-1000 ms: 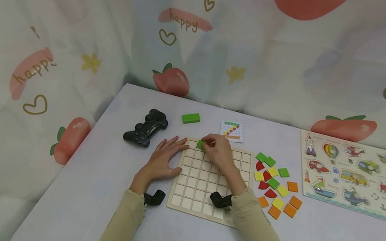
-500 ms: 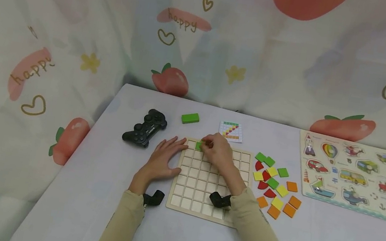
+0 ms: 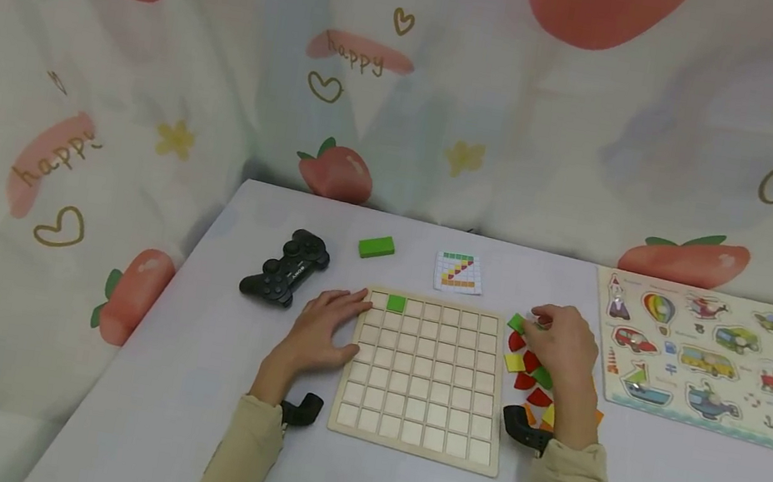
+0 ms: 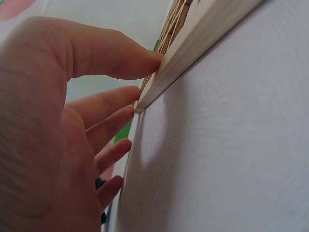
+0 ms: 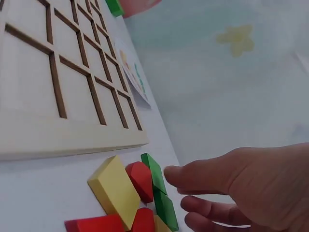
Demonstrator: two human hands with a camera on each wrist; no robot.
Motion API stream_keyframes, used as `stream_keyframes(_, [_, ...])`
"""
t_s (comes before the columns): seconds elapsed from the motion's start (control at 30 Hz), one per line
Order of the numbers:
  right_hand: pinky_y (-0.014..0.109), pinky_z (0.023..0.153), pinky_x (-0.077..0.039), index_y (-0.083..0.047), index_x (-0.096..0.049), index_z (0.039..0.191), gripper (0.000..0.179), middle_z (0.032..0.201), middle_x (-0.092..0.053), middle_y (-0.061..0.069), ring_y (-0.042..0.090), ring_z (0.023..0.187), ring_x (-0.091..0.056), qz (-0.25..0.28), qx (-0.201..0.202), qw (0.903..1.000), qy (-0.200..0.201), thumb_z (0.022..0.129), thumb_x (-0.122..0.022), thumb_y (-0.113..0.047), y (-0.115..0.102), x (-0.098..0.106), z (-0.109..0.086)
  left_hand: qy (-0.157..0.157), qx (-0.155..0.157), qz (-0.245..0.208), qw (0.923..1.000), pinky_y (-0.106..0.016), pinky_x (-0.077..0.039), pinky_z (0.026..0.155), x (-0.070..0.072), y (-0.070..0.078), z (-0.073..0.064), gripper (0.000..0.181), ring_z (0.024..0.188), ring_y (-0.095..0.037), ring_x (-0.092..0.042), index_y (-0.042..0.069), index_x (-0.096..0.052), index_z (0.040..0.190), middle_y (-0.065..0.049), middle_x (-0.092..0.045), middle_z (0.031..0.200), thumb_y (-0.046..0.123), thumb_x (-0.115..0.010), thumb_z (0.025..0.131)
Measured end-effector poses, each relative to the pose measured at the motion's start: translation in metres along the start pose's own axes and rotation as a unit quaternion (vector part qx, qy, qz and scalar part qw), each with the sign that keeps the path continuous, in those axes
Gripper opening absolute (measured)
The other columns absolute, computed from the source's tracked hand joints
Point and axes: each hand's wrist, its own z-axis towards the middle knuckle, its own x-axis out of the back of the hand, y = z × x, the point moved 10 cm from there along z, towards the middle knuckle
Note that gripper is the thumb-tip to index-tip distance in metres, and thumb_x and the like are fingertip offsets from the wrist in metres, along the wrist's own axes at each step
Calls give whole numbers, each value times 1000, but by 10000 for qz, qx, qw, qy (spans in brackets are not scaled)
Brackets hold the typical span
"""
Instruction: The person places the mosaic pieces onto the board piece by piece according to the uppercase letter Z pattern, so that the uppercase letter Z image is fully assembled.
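Observation:
A wooden grid board [image 3: 410,449] lies on the table, with one green square tile [image 3: 396,303] in its far row, one cell in from the left corner. My left hand [image 3: 317,330] rests by the board's left edge. In the left wrist view its thumb [image 4: 140,63] touches the board's side and its fingers extend along it. To the right of the board my right hand [image 3: 566,350] is over the loose tiles. The right wrist view shows its thumb [image 5: 198,175] and fingers apart beside two green tiles [image 5: 152,170], with nothing visibly held. The hand covers part of the pile.
Red quarter-round tiles [image 3: 539,398], yellow [image 3: 514,363] and orange ones lie under the right hand. Behind the board are a pattern card [image 3: 459,274] and a green block [image 3: 376,247]. A black game controller [image 3: 287,267] lies left; a picture puzzle board [image 3: 717,357] lies far right.
My right hand has left the green tile in the board's far row and moved right to the loose tiles. The left hand has stayed at the board's left edge. The head view has tilted slightly.

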Motion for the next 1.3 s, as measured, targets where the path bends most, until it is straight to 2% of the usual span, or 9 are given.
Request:
stream_keyframes(0.13, [37,56,-47,5,-69,115,37,112,-66,27,36,86,-61,-25,9,9993,-380,90,-65,-23,2,-8,3,42,81,-24,10000,-49,-27,111,2,1,-2,71,139,-23,-32,19,-50,146,4,-35,158,28,-64,77])
stream_keyframes(0.33, [34,55,-46,7,-70,112,38,109,-66,28,34,81,-61,25,54,9991,-415,89,-70,-23,-1,-10,1,60,190,-14,9998,-47,-28,110,1,2,-1,69,137,-22,-33,20,-50,146,6,-35,158,27,-65,78])
stream_keyframes(0.47, [42,61,-48,5,-70,107,32,105,-61,27,37,85,-58,18,96,9997,-208,87,-72,-19,-5,-7,-2,178,212,-55,9996,-48,-28,109,1,2,-1,68,135,-21,-34,21,-52,144,7,-36,157,26,-65,78])
stream_keyframes(0.67, [50,66,-49,2,-68,100,18,95,-65,22,38,84,-60,116,154,9996,223,87,-65,-11,-18,-2,-4,224,158,-207,9994,-48,-26,110,0,-1,0,68,136,-22,-32,21,-51,144,7,-35,157,26,-65,78])
stream_keyframes(0.83, [49,70,-50,2,-70,102,18,96,-66,21,38,87,-62,669,267,9952,660,91,-62,-9,-32,-4,-4,247,121,-403,9988,-49,-24,111,-2,-6,-1,68,136,-22,-31,20,-51,144,7,-34,158,25,-65,77])
stream_keyframes(0.93, [48,77,-51,2,-70,103,18,98,-65,20,37,91,-64,1323,454,9871,778,91,-64,-10,-47,-12,-3,300,62,-483,9984,-50,-23,110,-2,-8,-1,68,136,-23,-31,20,-52,144,6,-35,158,24,-65,77])
stream_keyframes(1.1, [41,78,-55,3,-71,102,16,99,-68,20,34,90,-68,2251,930,9683,552,90,-67,-6,-83,-41,0,360,5,-520,9980,-51,-22,111,-1,-9,1,68,136,-24,-31,20,-52,144,6,-35,158,25,-65,77])
stream_keyframes(1.2, [37,77,-55,3,-71,103,15,101,-69,19,33,89,-68,2443,1108,9627,349,90,-67,-4,-100,-61,-1,362,1,-498,9981,-51,-21,111,-1,-10,1,68,136,-24,-31,19,-52,143,6,-35,158,26,-64,77])
stream_keyframes(1.3, [37,77,-55,3,-71,101,14,101,-67,18,31,89,-67,2375,1208,9635,261,89,-67,-2,-110,-76,-5,328,-26,-440,9985,-52,-22,111,-3,-9,1,68,136,-24,-31,20,-52,143,6,-35,158,27,-64,77])
